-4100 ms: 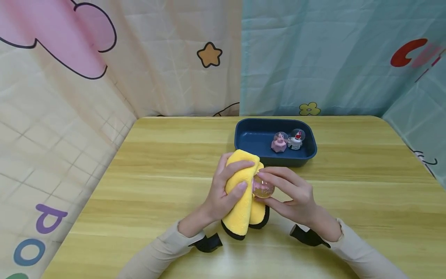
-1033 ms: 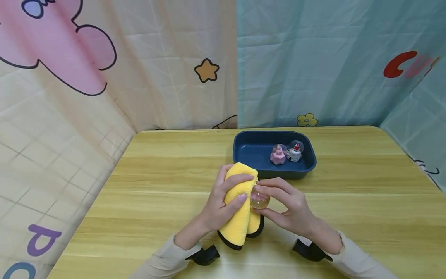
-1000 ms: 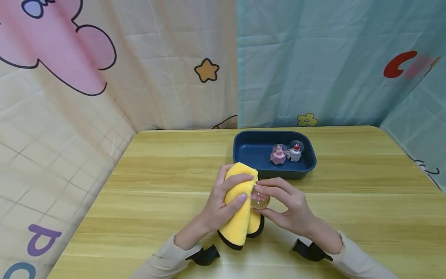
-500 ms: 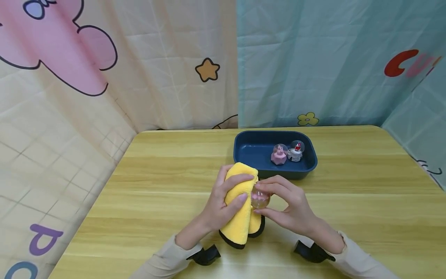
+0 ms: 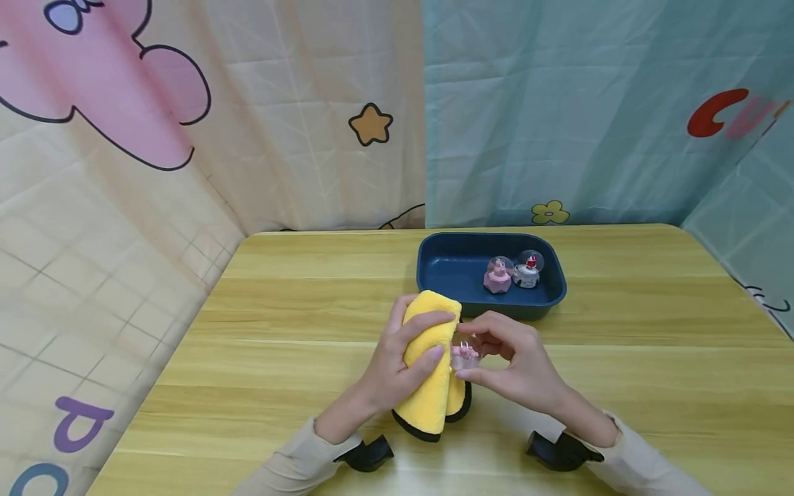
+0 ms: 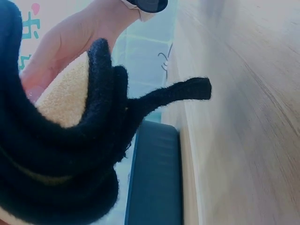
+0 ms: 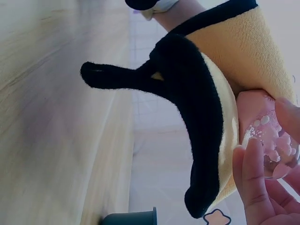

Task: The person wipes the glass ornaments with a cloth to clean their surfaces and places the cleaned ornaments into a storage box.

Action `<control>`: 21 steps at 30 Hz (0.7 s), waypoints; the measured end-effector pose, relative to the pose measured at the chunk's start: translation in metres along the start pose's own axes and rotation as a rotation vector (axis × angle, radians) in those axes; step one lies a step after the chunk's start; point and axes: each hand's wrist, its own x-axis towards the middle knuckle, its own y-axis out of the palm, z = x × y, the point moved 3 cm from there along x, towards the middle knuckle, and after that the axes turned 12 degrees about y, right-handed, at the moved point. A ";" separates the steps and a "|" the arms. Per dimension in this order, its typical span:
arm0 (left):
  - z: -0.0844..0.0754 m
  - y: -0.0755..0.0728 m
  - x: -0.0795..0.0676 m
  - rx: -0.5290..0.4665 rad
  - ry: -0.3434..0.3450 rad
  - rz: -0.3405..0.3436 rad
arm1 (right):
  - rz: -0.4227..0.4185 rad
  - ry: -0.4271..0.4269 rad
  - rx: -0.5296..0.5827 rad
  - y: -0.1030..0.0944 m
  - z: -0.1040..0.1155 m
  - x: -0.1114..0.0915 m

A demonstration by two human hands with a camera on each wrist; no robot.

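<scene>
In the head view my left hand [image 5: 387,365] grips a yellow cloth [image 5: 428,410] with black edging, folded over the base side of a small snow globe [image 5: 466,355]. My right hand [image 5: 524,355] pinches the globe's clear dome between thumb and fingers. From the right wrist, the globe's pink base [image 7: 251,105] shows against the cloth, with small pink figures inside the dome. The left wrist view is mostly filled by the cloth's dark edges [image 6: 61,140], which hide the globe.
Behind the hands stands a dark blue tray [image 5: 449,275]. It holds a pink-based snow globe [image 5: 498,277] and a white-based one [image 5: 527,272], side by side at its right. Wood-grain table [image 5: 298,331] surrounds them; printed curtains hang behind.
The globe has turned between my right fingers, so its pink figures now show differently. My right fingers have shifted their hold and curl more. The left hand keeps its grip on the cloth.
</scene>
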 end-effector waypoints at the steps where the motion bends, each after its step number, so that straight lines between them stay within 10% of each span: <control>1: 0.000 0.000 0.000 0.004 -0.001 0.001 | 0.003 0.013 0.008 0.000 0.000 0.000; 21: -0.001 0.000 0.000 0.100 0.063 0.026 | 0.211 0.315 0.312 0.001 -0.010 0.000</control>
